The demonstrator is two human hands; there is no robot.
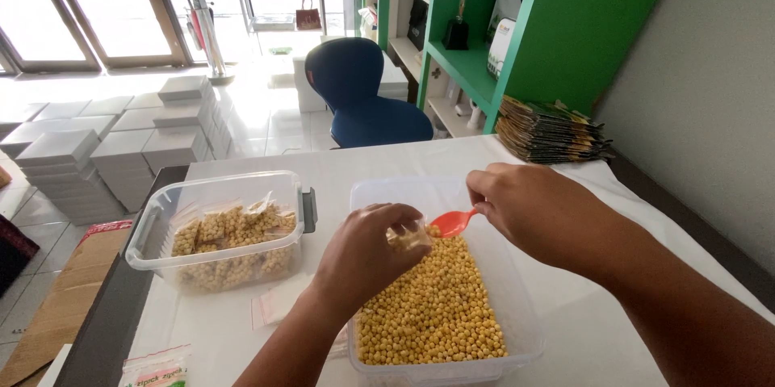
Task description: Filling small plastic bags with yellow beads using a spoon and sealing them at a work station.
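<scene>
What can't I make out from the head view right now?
- Small clear plastic bag: mostly hidden by the left hand; fill level unclear.
- Orange plastic spoon: handle hidden inside the right hand.
- Clear plastic tub of yellow grains: near wall cut off by bottom edge.

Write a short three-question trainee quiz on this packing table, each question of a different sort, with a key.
1. True or false: the right hand holds an orange spoon.
2. Multiple choice: the filled small bags lie in (A) the clear tub with a grey handle, (B) the blue chair, (C) the green shelf.
3. Fill in: the left hand holds a small clear ____ over the tray of yellow pellets.

Key: 1 true; 2 A; 3 bag.
</scene>
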